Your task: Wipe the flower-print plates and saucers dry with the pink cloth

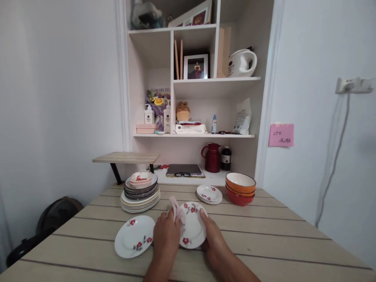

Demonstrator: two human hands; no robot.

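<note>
A small white plate (194, 231) with red flowers is tilted up between my two hands. My right hand (214, 239) grips its right edge, thumb on the face and the other fingers hidden behind. In my left hand (168, 232) is a bunched pale pink cloth (176, 211), which lies against the plate's left side; the fingers are closed around it. Left of my left hand, a larger white plate (132, 244) with the same flowers lies flat on the wooden table (264, 250). Farther back is a small stack of flowered plates (209, 193).
A tall stack of plates (141, 201) topped by small dishes stands back left, beside a raised wooden stand (126, 157). Orange and red bowls (240, 189) are nested back right. Behind are a closed laptop (184, 169), glasses (182, 174), a red jug (212, 158) and a dark bottle (226, 158).
</note>
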